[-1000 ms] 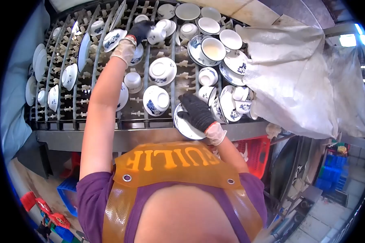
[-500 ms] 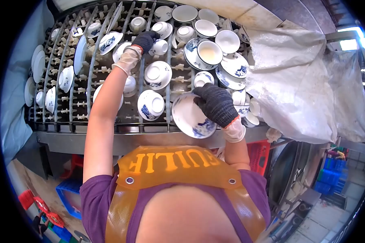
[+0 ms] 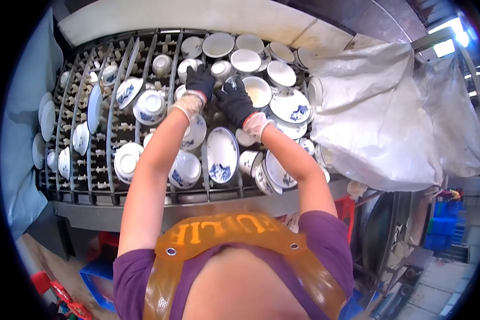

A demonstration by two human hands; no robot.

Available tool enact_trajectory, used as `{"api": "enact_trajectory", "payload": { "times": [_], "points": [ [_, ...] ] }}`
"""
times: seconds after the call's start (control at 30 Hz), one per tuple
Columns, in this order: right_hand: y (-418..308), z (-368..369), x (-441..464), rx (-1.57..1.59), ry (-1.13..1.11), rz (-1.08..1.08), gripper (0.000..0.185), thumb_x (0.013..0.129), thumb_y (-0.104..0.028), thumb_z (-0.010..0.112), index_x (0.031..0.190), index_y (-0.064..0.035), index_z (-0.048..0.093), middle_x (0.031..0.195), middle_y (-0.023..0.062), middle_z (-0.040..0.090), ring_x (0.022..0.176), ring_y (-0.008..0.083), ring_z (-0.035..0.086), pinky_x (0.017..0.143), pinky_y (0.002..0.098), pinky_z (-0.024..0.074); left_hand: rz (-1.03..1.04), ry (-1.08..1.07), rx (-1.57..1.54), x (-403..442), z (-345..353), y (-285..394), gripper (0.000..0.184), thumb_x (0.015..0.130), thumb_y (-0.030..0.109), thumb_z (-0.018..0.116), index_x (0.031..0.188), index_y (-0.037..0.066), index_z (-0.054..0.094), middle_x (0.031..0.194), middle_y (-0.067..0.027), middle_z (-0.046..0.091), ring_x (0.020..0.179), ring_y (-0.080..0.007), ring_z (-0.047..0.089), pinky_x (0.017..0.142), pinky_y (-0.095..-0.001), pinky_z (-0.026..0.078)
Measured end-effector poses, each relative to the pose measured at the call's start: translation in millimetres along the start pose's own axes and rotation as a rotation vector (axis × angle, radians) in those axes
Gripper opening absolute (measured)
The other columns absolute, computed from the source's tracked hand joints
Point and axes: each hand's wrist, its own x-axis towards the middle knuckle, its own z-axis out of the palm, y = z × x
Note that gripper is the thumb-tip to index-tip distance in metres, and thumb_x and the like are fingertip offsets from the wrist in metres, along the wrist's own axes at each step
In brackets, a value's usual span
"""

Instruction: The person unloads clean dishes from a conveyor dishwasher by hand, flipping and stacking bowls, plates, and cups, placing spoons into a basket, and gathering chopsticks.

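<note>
- Left hand (image 3: 200, 82), dark-gloved, is at a white bowl (image 3: 185, 67); the right hand (image 3: 233, 101), just beside it, is at a bowl with a tan interior (image 3: 258, 95). Fingertips are obscured, so I cannot tell whether either grips.
- Both bowls sit among crowded crockery on the pegged rack (image 3: 124, 127).
- Lift by the rim, level, clear of neighbours.
- The apron (image 3: 197, 241) bears orange capitals, including U, I.

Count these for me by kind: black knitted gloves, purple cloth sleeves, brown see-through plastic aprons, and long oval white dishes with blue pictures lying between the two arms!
Black knitted gloves: 2
Purple cloth sleeves: 2
Brown plastic apron: 1
Long oval white dish: 1
Total: 6
</note>
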Motion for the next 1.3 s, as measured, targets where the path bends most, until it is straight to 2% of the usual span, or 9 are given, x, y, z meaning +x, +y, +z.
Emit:
{"api": "enact_trajectory", "payload": {
  "times": [0.3, 0.4, 0.47, 0.67, 0.87, 1.0, 1.1, 1.2, 1.3],
  "points": [
    [139, 3, -76, -0.117, -0.065, 0.577, 0.046, 0.082, -0.015, 0.045, 0.128, -0.0128, 0.043, 0.096, 0.0032, 0.063, 0.082, 0.0254, 0.061, 0.062, 0.0454, 0.0428, -0.074, 0.340, 0.039, 16, 46, 6, 0.031, 0.076, 0.015, 0.053, 0.106, 0.010, 0.061, 0.111, -0.0079, 0.058, 0.109, -0.0270, 0.048, 0.094, -0.0578, 0.028],
    [179, -12, -82, -0.254, -0.498, 0.723, 0.041, 0.082, -0.024, 0.052, 0.121, -0.0132, 0.049, 0.098, 0.0066, 0.062, 0.084, 0.0242, 0.061, 0.065, 0.0443, 0.0440, -0.128, 0.309, 0.066, 16, 36, 8, 0.028, 0.076, 0.012, 0.051, 0.101, 0.008, 0.063, 0.107, -0.0104, 0.060, 0.110, -0.0266, 0.048, 0.095, -0.0583, 0.028],
    [195, -2, -77, -0.190, 0.000, 1.116, 0.031, 0.082, -0.036, 0.054, 0.102, -0.0120, 0.059, 0.085, 0.0121, 0.063, 0.079, 0.0319, 0.062, 0.067, 0.0482, 0.0446, -0.051, 0.182, 0.248, 3, 13, 12, 0.024, 0.075, 0.012, 0.051, 0.094, 0.009, 0.065, 0.095, -0.0096, 0.063, 0.107, -0.0263, 0.051, 0.095, -0.0596, 0.028],
    [147, -24, -18, 0.184, 0.317, 0.259, 0.040, 0.068, -0.023, 0.066, 0.105, -0.0112, 0.061, 0.093, 0.0124, 0.061, 0.090, 0.0308, 0.058, 0.079, 0.0438, 0.0432, 0.278, 0.040, -0.214, 5, 8, -6, 0.014, 0.075, 0.014, 0.058, 0.087, 0.007, 0.061, 0.081, -0.0141, 0.061, 0.076, -0.0312, 0.061, 0.074, -0.0423, 0.049],
    [101, -3, 6, 0.563, 0.111, 0.360, 0.038, 0.071, -0.020, 0.066, 0.108, -0.0098, 0.061, 0.097, 0.0135, 0.064, 0.087, 0.0310, 0.062, 0.078, 0.0397, 0.0482, -0.039, 0.224, -1.607, -5, -53, -12, 0.013, 0.077, 0.009, 0.065, 0.085, 0.005, 0.056, 0.078, -0.0079, 0.062, 0.064, -0.0134, 0.059, 0.062, -0.0280, 0.050],
    [119, -6, 1, 1.224, -0.079, 0.540, 0.041, 0.070, -0.011, 0.066, 0.109, -0.0060, 0.059, 0.103, 0.0164, 0.063, 0.094, 0.0313, 0.060, 0.083, 0.0398, 0.0472, -0.133, 0.311, -1.538, 12, -51, -52, 0.021, 0.072, 0.004, 0.067, 0.088, 0.005, 0.054, 0.079, -0.0044, 0.061, 0.071, -0.0109, 0.059, 0.065, -0.0265, 0.050],
    [135, 2, 24, 0.292, 0.053, 0.452, 0.044, 0.071, -0.019, 0.065, 0.113, -0.0100, 0.055, 0.108, 0.0140, 0.060, 0.099, 0.0305, 0.058, 0.088, 0.0388, 0.0430, 0.065, 0.593, -1.019, 45, -30, -39, 0.043, 0.069, 0.008, 0.071, 0.109, 0.010, 0.057, 0.095, -0.0061, 0.062, 0.090, -0.0180, 0.059, 0.081, -0.0295, 0.047],
    [152, 41, 45, -0.035, 0.343, 0.204, 0.040, 0.072, -0.025, 0.064, 0.109, -0.0127, 0.056, 0.107, 0.0120, 0.061, 0.096, 0.0312, 0.058, 0.091, 0.0439, 0.0380, -0.053, 0.289, -0.601, 67, -14, -22, 0.045, 0.069, 0.011, 0.066, 0.113, 0.016, 0.058, 0.112, -0.0106, 0.057, 0.101, -0.0290, 0.057, 0.090, -0.0349, 0.044],
    [165, 45, 52, 0.115, -0.011, 0.286, 0.029, 0.075, -0.033, 0.060, 0.097, -0.0138, 0.061, 0.098, 0.0128, 0.064, 0.092, 0.0291, 0.060, 0.092, 0.0465, 0.0354, -0.165, 0.208, -0.388, 87, 4, -15, 0.036, 0.071, 0.022, 0.062, 0.107, 0.017, 0.062, 0.108, -0.0095, 0.060, 0.100, -0.0278, 0.058, 0.085, -0.0383, 0.045]
  ]
}}
